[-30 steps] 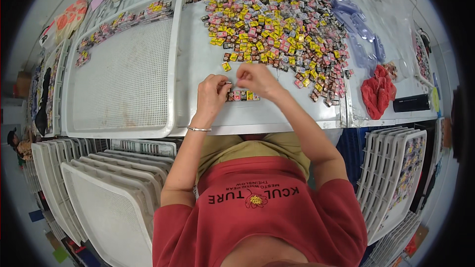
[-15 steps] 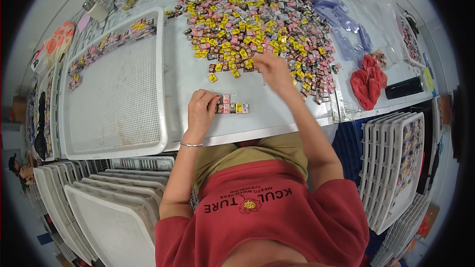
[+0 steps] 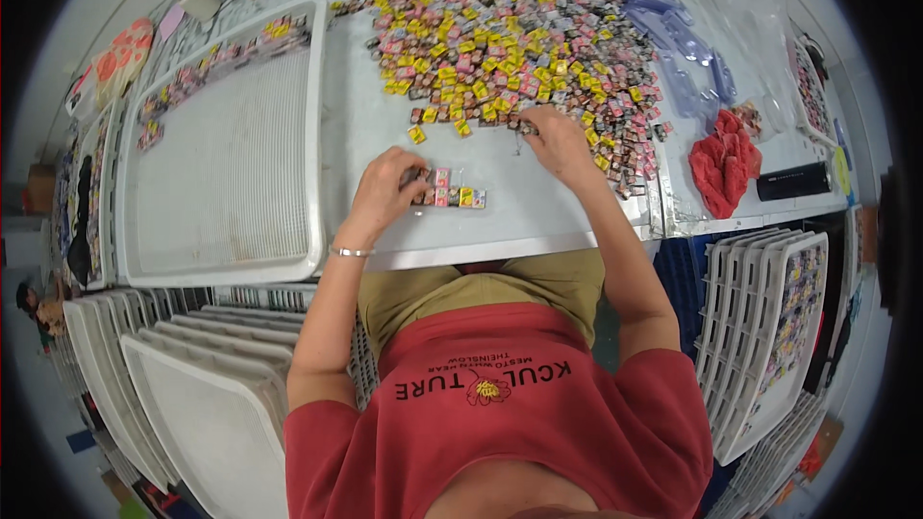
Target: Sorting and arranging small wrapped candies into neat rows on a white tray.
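Several small square printed blocks (image 3: 454, 196) in pink, black, yellow and white sit joined in a short row, with a partial second row behind the left end. My left hand (image 3: 383, 194) curls around that left end, thumb and fingertips on the blocks and partly covering them. Farther right, my right hand (image 3: 558, 142) reaches to the near edge of a large heap of similar loose blocks (image 3: 500, 48). Its thumb and forefinger are pinched together beside a dark block; what lies between them is too small to make out.
To the left lies a white mesh tray (image 3: 226, 173) with rows of blocks along its far side. A red cloth (image 3: 723, 168), a black cylinder (image 3: 793, 182) and purple plastic pieces (image 3: 668, 24) lie at right. Stacked trays (image 3: 197, 404) stand below the table on both sides.
My right hand has shifted right and a little nearer along the heap's edge. My left hand stays at the joined blocks, its fingers uncovering more of their left end. The view has tilted slightly.
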`<state>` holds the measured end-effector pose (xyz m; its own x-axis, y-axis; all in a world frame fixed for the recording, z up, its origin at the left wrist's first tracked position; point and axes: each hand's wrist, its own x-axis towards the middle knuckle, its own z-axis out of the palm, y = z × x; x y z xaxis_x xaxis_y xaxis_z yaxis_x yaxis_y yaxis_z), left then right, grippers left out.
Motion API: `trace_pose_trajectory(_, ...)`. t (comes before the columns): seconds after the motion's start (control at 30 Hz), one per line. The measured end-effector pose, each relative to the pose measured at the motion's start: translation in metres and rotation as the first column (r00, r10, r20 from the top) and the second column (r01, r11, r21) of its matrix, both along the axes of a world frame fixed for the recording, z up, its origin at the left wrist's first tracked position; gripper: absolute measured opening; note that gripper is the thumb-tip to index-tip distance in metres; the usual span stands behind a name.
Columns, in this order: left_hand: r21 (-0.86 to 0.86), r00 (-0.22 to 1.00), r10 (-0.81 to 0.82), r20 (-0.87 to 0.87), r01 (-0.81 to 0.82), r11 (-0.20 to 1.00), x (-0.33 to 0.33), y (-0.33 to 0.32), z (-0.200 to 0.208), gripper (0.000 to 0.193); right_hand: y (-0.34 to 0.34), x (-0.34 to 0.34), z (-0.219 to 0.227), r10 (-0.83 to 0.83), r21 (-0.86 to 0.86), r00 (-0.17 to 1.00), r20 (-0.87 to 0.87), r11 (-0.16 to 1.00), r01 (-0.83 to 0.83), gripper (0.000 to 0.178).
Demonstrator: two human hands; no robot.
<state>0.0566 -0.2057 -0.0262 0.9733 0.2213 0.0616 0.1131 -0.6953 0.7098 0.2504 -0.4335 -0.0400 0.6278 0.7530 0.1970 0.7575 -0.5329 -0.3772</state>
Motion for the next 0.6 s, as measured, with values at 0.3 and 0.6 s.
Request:
trace_pose_trajectory(0.3,-0.299,0.996,0.081,0.049,-0.063,0.952,0.012,0.027,0.005,0.025,0.002,0.0,-0.001,-0.051,0.046,0.998,-0.047,0.998,0.053,0.024)
trace_pose_trajectory(0.6,-0.087,0.999,-0.03,0.046,0.034,0.996,0.003,0.01,-0.009,0.025,0.031,-0.036,0.01,0.145,0.338,0.619,-0.772,0.918,0.207,0.018)
